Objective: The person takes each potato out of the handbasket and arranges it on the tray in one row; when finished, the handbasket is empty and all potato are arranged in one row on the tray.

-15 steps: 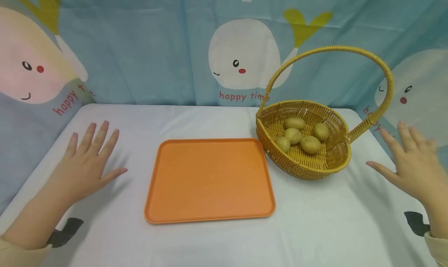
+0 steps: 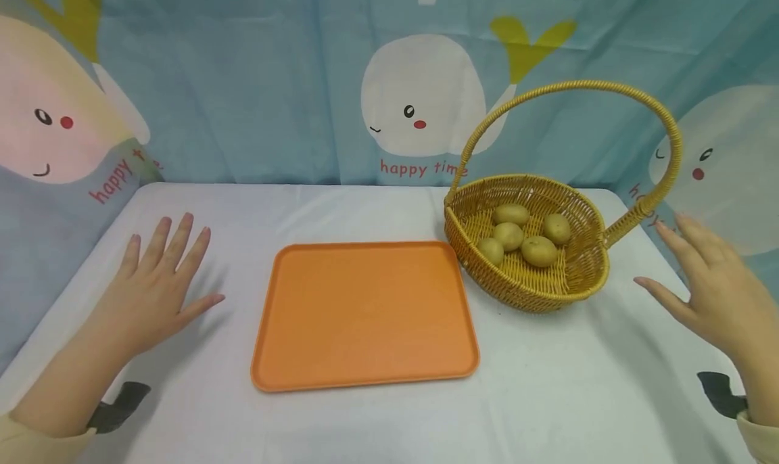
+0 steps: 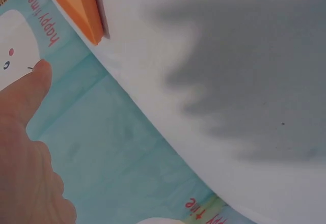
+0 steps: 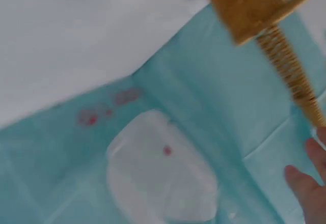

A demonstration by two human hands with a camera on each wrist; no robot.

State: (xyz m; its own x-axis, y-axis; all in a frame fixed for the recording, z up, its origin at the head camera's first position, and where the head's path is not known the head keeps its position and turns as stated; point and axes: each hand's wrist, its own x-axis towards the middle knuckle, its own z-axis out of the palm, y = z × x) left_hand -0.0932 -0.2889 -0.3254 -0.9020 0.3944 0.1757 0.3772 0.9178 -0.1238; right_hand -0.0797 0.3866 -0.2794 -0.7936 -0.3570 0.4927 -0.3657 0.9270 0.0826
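Observation:
My left hand (image 2: 155, 291) hovers over the left side of the white table, its fingers spread and holding nothing. In the left wrist view its thumb (image 3: 30, 94) shows, with the hand's shadow on the cloth. At the right edge my right hand (image 2: 721, 291) is held in the air with extended fingers, apart from the wicker basket (image 2: 529, 298). Several potatoes (image 2: 539, 251) lie in that basket, whose tall handle (image 2: 584, 85) arches above it. An orange tray (image 2: 365, 315) lies flat between the hands, bare on top. The right wrist view is blurred and shows only some fingertips (image 4: 300, 183).
A blue curtain (image 2: 255, 99) with printed white cartoon figures hangs behind and at both sides of the table. White cloth (image 2: 377, 423) covers the tabletop. The basket's left side sits close against the tray's back right corner. A dark strap piece (image 2: 122, 406) hangs at the left wrist.
My right hand has turned slightly, its fingers now closer together and a little further left. My left hand has shifted very slightly right. The tray, basket and potatoes keep their places.

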